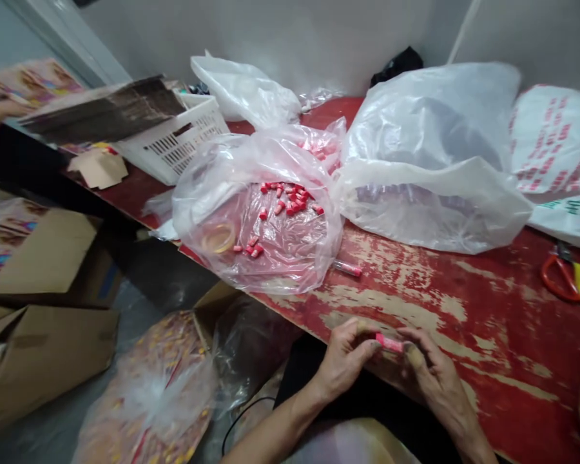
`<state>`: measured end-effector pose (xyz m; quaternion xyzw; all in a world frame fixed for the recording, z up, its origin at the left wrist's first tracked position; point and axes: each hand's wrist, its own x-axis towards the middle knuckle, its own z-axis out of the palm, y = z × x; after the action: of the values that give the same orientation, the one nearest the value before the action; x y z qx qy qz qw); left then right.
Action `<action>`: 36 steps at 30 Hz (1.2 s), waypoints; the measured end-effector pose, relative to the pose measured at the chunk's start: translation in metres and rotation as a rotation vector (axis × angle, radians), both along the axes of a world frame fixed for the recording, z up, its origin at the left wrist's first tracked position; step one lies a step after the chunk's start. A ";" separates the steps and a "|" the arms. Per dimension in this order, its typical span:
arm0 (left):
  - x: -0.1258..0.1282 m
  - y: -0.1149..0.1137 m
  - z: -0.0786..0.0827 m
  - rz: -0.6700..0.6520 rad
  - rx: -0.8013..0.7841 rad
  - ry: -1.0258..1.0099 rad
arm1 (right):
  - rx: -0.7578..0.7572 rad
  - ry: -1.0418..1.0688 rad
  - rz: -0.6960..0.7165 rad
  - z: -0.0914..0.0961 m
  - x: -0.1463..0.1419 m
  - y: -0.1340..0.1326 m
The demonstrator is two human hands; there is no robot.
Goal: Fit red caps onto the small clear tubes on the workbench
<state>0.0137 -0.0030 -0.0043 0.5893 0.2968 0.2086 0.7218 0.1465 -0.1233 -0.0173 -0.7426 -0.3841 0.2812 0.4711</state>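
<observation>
Just above the table's front edge, a small pink tube with a red end (389, 343) spans the gap between my two hands. My left hand (347, 354) pinches its red end between thumb and fingers. At the other end, my right hand (430, 367) closes thumb and fingers on the tube. A similar clear tube with a red tip (347, 267) lies on the table beyond. Further off, an open clear plastic bag (212, 193) lies spread out, with several small red caps (294, 201) scattered in it.
Large clear bags (430, 129) and a printed white sack (555, 142) stand at the back right. Red-and-yellow-handled scissors or pliers (568, 277) lie on the right. A white basket (188, 138) is at the left. Cardboard boxes (48, 348) and a filled bag (154, 393) sit below; another person's hand (4, 113) shows far left.
</observation>
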 end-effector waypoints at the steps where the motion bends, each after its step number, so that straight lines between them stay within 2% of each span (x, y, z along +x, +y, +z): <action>1: 0.000 0.000 0.001 0.003 -0.013 -0.002 | 0.025 -0.027 0.022 0.000 0.000 0.000; 5: -0.001 0.001 0.001 0.030 -0.262 -0.015 | 0.196 -0.246 0.085 0.000 -0.001 0.000; 7: -0.001 0.002 0.000 0.028 -0.352 -0.009 | 0.183 -0.261 0.053 -0.001 -0.001 0.000; 9: -0.001 0.003 -0.001 0.022 -0.376 -0.017 | 0.106 -0.179 0.030 -0.001 -0.002 0.002; 12: -0.003 0.004 -0.001 0.037 -0.293 -0.036 | 0.013 -0.018 0.113 0.001 -0.004 0.005; 15: -0.004 0.006 0.000 0.031 -0.243 -0.004 | 0.099 -0.059 0.174 0.004 -0.006 0.007; 17: -0.004 0.008 -0.001 0.007 -0.275 0.023 | 0.172 -0.155 0.164 0.004 -0.006 0.008; 19: -0.003 0.008 -0.002 -0.003 -0.303 0.032 | 0.178 -0.186 0.144 0.005 -0.006 0.008; 25: 0.000 0.006 -0.003 0.008 -0.173 0.023 | 0.003 0.010 0.113 0.009 -0.003 0.008; 28: 0.001 0.007 -0.004 -0.009 -0.168 0.050 | 0.101 -0.033 0.140 0.010 -0.003 0.007; 31: 0.001 0.007 -0.009 -0.026 -0.190 0.062 | 0.170 -0.082 0.090 0.008 -0.003 0.005; 33: 0.001 0.006 -0.012 -0.033 -0.162 0.062 | 0.103 -0.032 0.022 0.006 -0.002 0.004; 36: 0.002 0.004 -0.013 -0.028 -0.079 0.065 | -0.009 0.052 0.001 0.005 -0.001 0.003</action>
<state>0.0154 0.0011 -0.0176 0.5711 0.3199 0.1674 0.7372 0.1453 -0.1208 -0.0121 -0.7371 -0.3708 0.3022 0.4773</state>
